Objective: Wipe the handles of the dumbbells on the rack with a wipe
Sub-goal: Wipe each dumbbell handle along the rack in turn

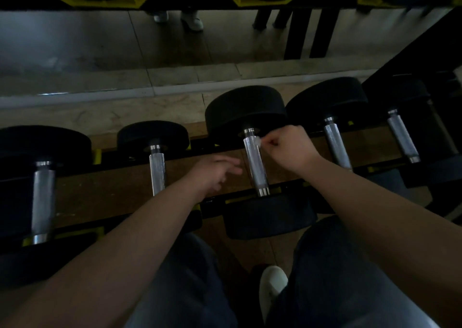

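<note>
You're shooting dim and underexposed: the dumbbell heads (246, 110) crush to black. The brightest area is the pale floor strip (75, 87). The chrome handles (255, 165) show faint glare. Your left hand (215, 172) is blurred, and the edges bend and darken.

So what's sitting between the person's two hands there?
In the head view, one dumbbell's metal handle runs between the left hand and the right hand, which pinches a small white wipe against its far end.
</note>
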